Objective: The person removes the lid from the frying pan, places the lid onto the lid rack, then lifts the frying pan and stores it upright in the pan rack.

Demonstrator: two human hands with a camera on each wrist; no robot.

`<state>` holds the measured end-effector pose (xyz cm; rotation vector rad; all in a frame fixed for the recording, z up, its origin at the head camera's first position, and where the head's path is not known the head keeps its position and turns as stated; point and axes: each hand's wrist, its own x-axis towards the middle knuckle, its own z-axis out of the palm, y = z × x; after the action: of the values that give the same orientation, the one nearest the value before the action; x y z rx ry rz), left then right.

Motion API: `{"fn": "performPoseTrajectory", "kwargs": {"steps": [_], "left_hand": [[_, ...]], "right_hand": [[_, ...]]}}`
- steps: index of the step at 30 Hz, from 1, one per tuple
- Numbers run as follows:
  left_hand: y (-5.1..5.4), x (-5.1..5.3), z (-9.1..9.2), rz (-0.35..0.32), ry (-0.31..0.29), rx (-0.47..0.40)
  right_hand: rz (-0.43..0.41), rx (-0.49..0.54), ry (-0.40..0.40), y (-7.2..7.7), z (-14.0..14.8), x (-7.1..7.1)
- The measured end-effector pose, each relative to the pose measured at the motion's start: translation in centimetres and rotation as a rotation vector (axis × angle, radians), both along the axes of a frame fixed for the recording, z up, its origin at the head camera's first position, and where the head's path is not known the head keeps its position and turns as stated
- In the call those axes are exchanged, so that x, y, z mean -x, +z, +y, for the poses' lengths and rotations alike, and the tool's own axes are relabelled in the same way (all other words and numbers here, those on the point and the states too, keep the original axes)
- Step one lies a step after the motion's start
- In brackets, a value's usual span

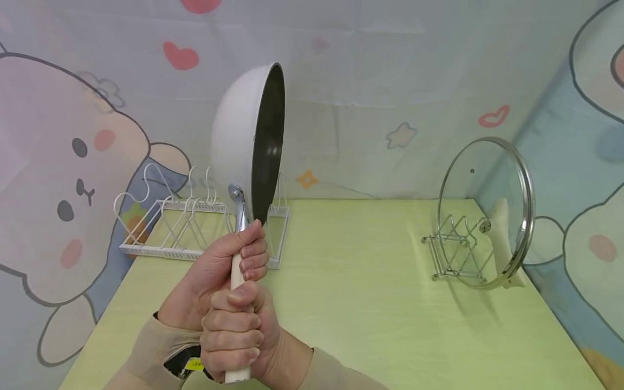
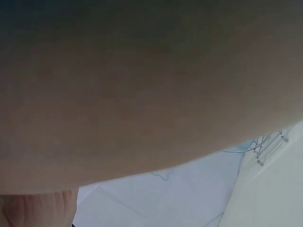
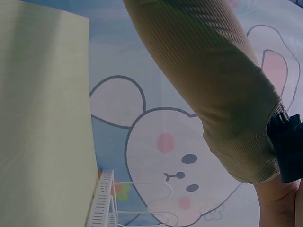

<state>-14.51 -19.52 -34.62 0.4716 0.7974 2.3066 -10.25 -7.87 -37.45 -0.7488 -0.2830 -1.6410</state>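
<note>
A deep white frying pan point(image 1: 236, 130) with a dark inner surface is held up on edge, its opening turned to the right. Both hands grip its pale handle point(image 1: 237, 271), one above the other. My left hand point(image 1: 212, 273) wraps the upper part, close to the metal joint, thumb pointing up along it. Below it, my right hand point(image 1: 239, 336) has its fingers curled round the lower part, and the handle's end sticks out underneath. In the left wrist view a blurred stretch of skin fills most of the picture; the right wrist view shows a beige sleeve point(image 3: 222, 99) but not the pan.
Behind the pan, a white wire dish rack point(image 1: 166, 253) stands at the left of the pale green table point(image 1: 351, 303). At the right, a glass lid point(image 1: 526, 216) with a steel rim and white handle stands upright in a small metal rack point(image 1: 455, 238). Cartoon-printed cloth surrounds the table.
</note>
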Motion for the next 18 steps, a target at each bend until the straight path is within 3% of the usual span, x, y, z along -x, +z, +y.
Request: {"fn": "performPoseTrajectory", "kwargs": {"steps": [7, 18], "left_hand": [[-0.14, 0.04, -0.11, 0.008, -0.013, 0.009], [-0.2, -0.13, -0.09, -0.022, 0.028, 0.066]], "right_hand": [[0.002, -0.011, -0.009, -0.23, -0.09, -0.07], [0.032, -0.027, -0.031, -0.52, -0.11, -0.1]]}}
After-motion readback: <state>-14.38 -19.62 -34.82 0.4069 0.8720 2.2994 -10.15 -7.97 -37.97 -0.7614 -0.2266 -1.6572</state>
